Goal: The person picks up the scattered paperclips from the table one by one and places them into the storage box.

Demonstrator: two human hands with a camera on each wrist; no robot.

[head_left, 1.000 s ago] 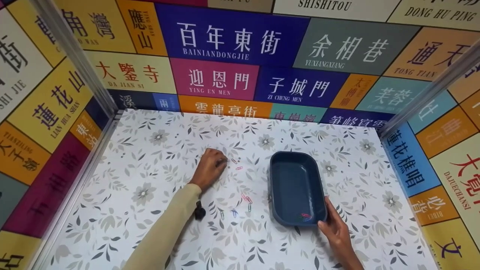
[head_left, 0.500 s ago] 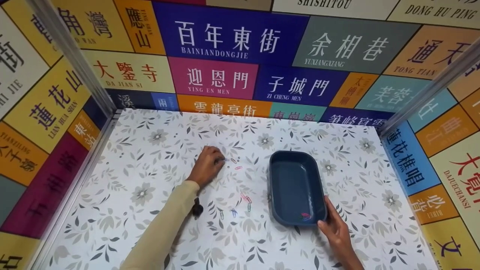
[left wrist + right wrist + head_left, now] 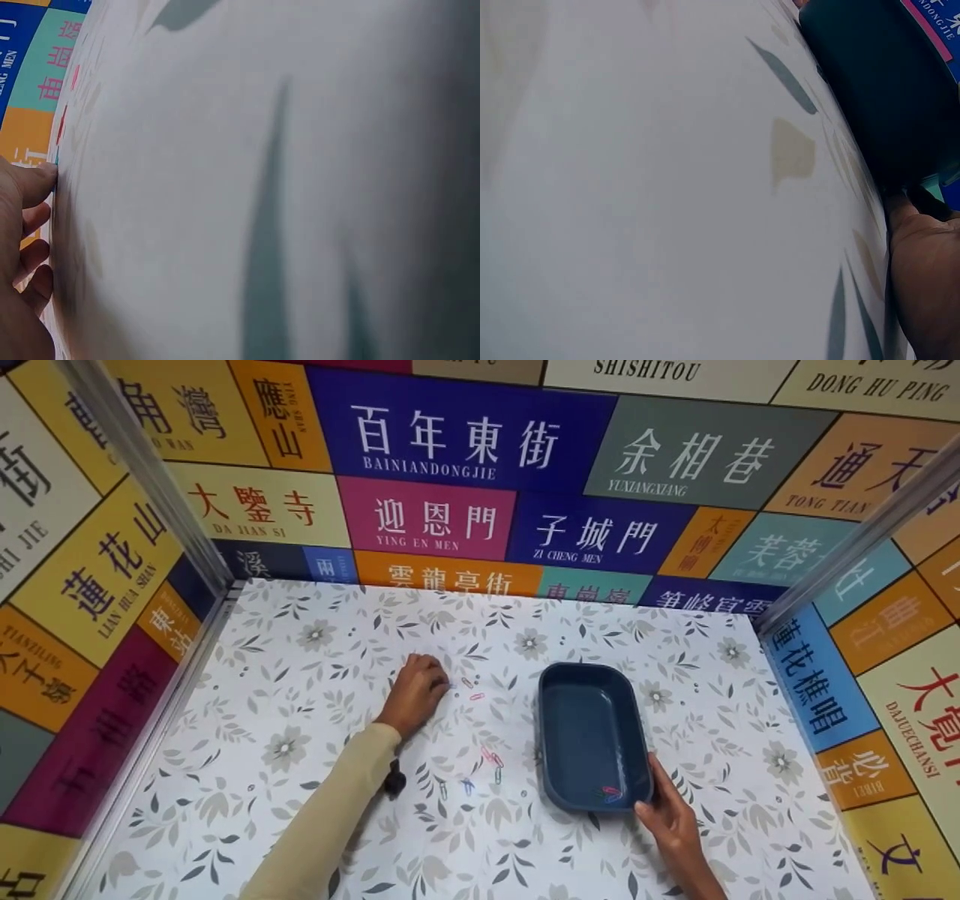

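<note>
My left hand [image 3: 412, 695] rests on the table left of centre. Its fingers are bent, with thumb and fingertips pinched at a small blue paper clip [image 3: 450, 685]; the left wrist view shows a blue bit right at the thumb tip [image 3: 46, 174]. Just right of it lie a yellowish paper clip [image 3: 467, 682] and a pink paper clip [image 3: 478, 697]. My right hand [image 3: 677, 817] grips the near right corner of a dark blue rectangular tub [image 3: 592, 735], thumb at the rim, other fingers along the outer wall and partly hidden. Several coloured paper clips [image 3: 612, 792] lie inside its near end.
Nearer the front lie pink paper clips [image 3: 491, 756], a green one [image 3: 498, 775], a blue one [image 3: 469, 787] and another green one [image 3: 443, 790]. The table [image 3: 300, 825] has a white floral cover. Panels with printed characters [image 3: 450, 427] enclose its back and sides.
My left hand has shifted slightly left, and the blue paper clip now shows at its fingertips. My right hand and the tub stay in place.
</note>
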